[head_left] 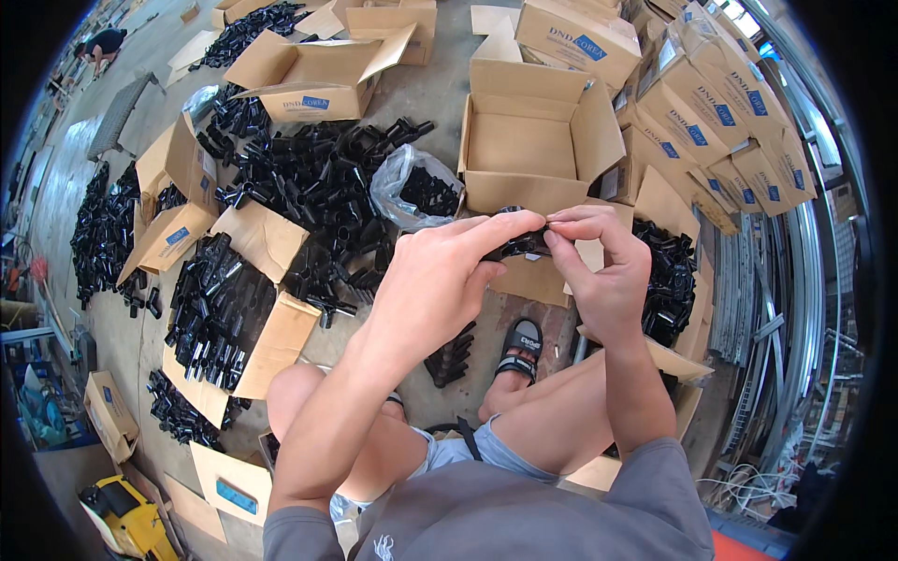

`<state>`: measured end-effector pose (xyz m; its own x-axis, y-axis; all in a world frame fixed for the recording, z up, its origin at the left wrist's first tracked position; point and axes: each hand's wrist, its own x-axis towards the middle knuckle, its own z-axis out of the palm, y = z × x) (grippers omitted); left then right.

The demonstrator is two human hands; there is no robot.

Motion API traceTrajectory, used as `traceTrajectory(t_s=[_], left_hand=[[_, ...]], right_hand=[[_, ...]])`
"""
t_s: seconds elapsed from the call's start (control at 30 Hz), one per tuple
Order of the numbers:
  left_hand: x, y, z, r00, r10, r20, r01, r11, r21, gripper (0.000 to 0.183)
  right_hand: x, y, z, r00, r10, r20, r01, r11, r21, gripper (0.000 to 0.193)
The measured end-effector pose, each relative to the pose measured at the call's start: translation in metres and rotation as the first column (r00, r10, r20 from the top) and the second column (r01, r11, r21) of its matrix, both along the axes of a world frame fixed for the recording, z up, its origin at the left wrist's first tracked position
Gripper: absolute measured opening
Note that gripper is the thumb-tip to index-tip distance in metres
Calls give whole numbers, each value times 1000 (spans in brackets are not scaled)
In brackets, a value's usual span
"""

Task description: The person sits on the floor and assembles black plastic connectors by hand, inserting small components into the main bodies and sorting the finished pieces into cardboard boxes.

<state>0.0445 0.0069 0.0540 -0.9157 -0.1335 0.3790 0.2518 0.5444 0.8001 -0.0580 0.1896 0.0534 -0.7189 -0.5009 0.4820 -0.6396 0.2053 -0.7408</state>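
Note:
In front of my chest, my left hand (438, 266) is closed round a glossy black fitting (520, 247), whose shape is mostly hidden by the fingers. The thumb and forefinger of my right hand (606, 266) are pinched at the fitting's right end. Whether they also grip a small separate piece is too hidden to tell. Beyond my left hand, a clear plastic bag (395, 192) lies open with small black pieces (430, 190) inside. A large pile of black tubular fittings (323, 178) spreads over the floor to the left of the bag.
An open carton (520, 140) stands ahead. Another carton (666, 280) with black fittings is by my right leg. Stacked cartons (716, 122) rise at the right, beside long metal profiles (781, 309). A short row of black fittings (453, 357) lies between my feet. At far left, another person (101, 45) bends down.

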Motion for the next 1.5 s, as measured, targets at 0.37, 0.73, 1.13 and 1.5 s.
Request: traceTrajectory(t_s=[0.37, 0.73, 1.13, 1.5], left_hand=[[3, -4, 0, 993, 18, 115, -29, 995, 98, 52], [3, -9, 4, 888, -338, 312, -65, 579, 812, 59], [-7, -13, -8, 945, -315, -81, 38, -140, 989, 59], [10, -28, 2, 955, -119, -271, 222, -319, 922, 61]], right_hand=[[-2, 1, 7, 994, 112, -8, -110, 984, 137, 33], [-3, -6, -10, 969, 138, 205, -106, 981, -161, 59], [-59, -85, -177, 663, 283, 693, -135, 956, -260, 48], [-47, -203, -247, 981, 87, 176, -188, 668, 720, 42]])
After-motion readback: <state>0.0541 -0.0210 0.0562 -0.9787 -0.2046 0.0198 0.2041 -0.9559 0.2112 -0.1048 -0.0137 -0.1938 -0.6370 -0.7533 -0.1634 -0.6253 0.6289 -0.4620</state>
